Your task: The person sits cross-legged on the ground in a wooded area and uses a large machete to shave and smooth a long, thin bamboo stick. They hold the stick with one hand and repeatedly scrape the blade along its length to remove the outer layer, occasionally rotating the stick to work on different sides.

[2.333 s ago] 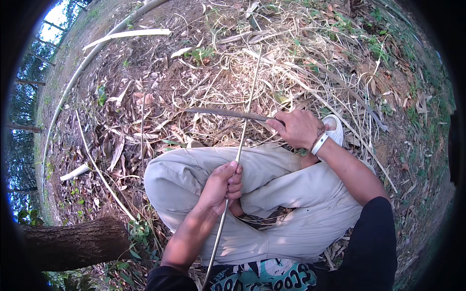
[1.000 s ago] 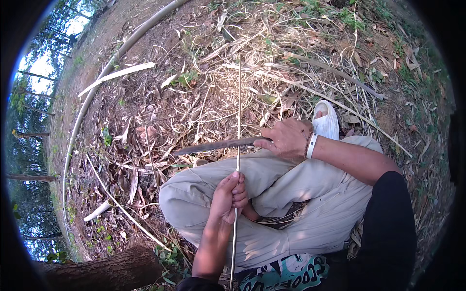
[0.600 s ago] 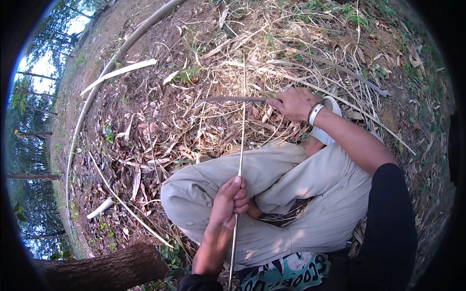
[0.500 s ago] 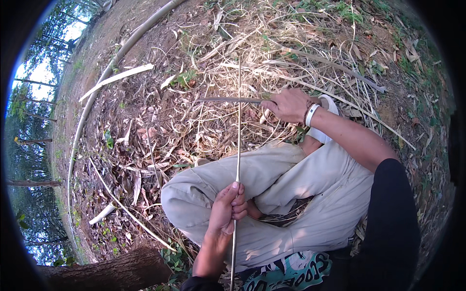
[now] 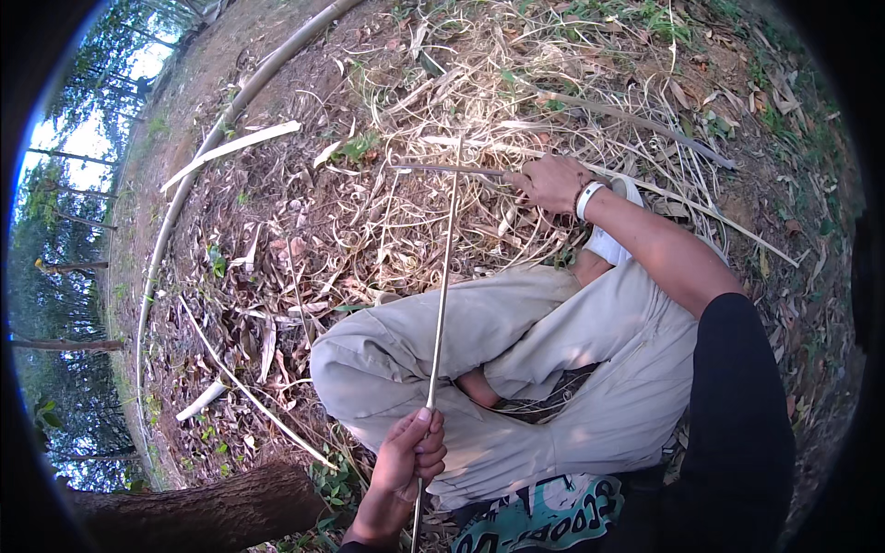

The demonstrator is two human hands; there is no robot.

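Note:
My left hand [image 5: 410,458] is closed round a long, thin, pale strip [image 5: 441,318], likely bamboo, above my left thigh. The strip runs away from me, with its near end passing below the fist out of the picture. In my right hand [image 5: 555,184] is a knife [image 5: 442,169], its handle mostly hidden by the fingers. The narrow dark blade points left and crosses the strip close to its far end. Blade and strip appear to touch there.
Pale curled shavings [image 5: 498,92] and dry leaves cover the ground ahead. A long pole [image 5: 180,198] curves along the left, with a split piece [image 5: 230,152] across it. A trunk [image 5: 198,511] lies lower left. My crossed legs [image 5: 516,369] are beneath my hands.
My left hand has drawn back toward me and slightly left with the strip, which now leans. The knife has shifted a little farther away and right, so it crosses nearer the strip's far end.

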